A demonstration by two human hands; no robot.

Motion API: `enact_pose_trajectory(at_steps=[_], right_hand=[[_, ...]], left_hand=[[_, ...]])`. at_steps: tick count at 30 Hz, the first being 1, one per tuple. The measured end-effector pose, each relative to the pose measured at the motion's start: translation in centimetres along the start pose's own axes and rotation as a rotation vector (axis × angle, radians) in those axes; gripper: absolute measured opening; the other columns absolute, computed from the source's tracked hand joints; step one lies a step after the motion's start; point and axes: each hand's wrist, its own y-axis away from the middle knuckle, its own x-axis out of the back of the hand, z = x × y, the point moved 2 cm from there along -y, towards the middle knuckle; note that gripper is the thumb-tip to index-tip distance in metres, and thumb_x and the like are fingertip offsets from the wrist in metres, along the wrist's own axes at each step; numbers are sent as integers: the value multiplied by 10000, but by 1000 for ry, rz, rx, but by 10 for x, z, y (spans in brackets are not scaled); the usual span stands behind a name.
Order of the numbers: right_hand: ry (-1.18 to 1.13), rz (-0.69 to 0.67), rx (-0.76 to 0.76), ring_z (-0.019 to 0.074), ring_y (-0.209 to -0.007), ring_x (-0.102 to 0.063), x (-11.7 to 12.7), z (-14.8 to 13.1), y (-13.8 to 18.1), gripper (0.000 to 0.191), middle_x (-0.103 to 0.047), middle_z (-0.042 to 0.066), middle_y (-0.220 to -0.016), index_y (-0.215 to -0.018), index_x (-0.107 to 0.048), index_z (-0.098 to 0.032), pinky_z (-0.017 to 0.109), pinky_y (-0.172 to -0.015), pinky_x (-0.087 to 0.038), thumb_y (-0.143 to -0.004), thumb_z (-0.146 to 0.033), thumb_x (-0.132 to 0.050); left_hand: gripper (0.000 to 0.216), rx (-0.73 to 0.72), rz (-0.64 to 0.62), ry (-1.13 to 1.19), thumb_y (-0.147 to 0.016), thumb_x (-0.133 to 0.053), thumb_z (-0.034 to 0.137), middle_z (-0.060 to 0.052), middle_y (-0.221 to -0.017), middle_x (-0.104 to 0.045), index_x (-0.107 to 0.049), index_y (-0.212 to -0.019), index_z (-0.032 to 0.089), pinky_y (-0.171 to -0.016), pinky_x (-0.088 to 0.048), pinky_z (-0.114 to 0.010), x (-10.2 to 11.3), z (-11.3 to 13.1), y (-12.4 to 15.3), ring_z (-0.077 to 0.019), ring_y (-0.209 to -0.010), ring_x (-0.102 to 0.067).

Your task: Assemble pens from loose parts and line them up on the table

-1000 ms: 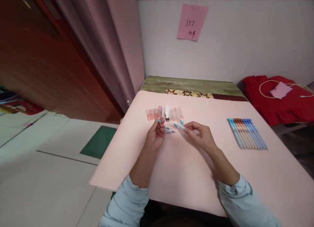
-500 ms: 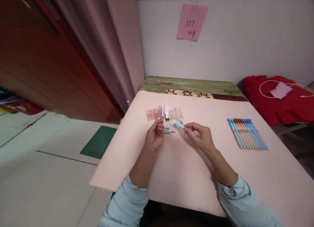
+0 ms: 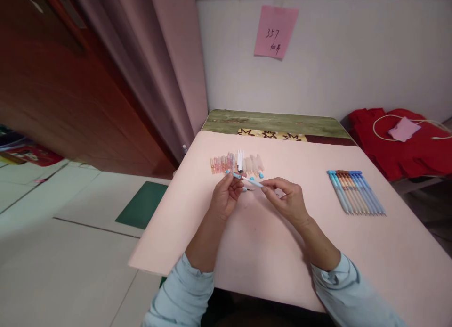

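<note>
My left hand [image 3: 225,197] is closed on a short blue pen part [image 3: 236,175] that points to the right. In a pinch, my right hand [image 3: 288,199] holds a slim white and light-blue pen barrel [image 3: 254,182], its white end close to the blue part; whether they touch I cannot tell. A pale pen piece with a thin tip [image 3: 247,189] lies partly hidden behind my left fingers. Small blue pen caps [image 3: 261,175] rest just beyond the hands. Behind them are pinkish clear pen pieces [image 3: 219,164], white refills [image 3: 240,161] and frosted pen pieces [image 3: 253,164].
Finished-looking pens in blue, brown and violet-blue [image 3: 356,193] lie in a row at the right of the pink-covered table [image 3: 268,261]. Red cloth [image 3: 406,152] with a white cable sits beyond the right edge. A pink note [image 3: 276,32] hangs on the wall.
The blue part in my left hand has turned from facing me to pointing right. My right hand has brought the barrel's end left, close to it.
</note>
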Motion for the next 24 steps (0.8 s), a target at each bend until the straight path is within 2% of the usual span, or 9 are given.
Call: enact_pose_trajectory(at_steps=[11,17,24], right_hand=[[148,8,42,148,-665,-605,-1,3,0,150,-688,26,-755,-903,-742,-213,244,-566,-463,-829,-280,-629],[171,101,20,156,-681,-614,-7,5,2,140,-707,20,-793,-917,-710,-214,276,-654,-489,-811,-293,-664],[122,162,44,160,-709,-616,-14,2,5,102,-695,8,-802,-868,-660,-222,290,-700,-497,-819,-310,-677]], left_hand=[[299,-140,-84,-182,-778,-737,359,-103,-881,-740,-611,-893,114,-528,-549,-179,-5,-5,3,-98,-588,-661],[313,-190,-87,-251,-747,-762,320,-95,-911,-739,-597,-934,129,-561,-565,-217,-4,-8,3,-117,-625,-677],[306,-163,-45,-224,-712,-781,295,-95,-915,-738,-626,-905,115,-555,-559,-207,-6,-5,4,-103,-608,-665]])
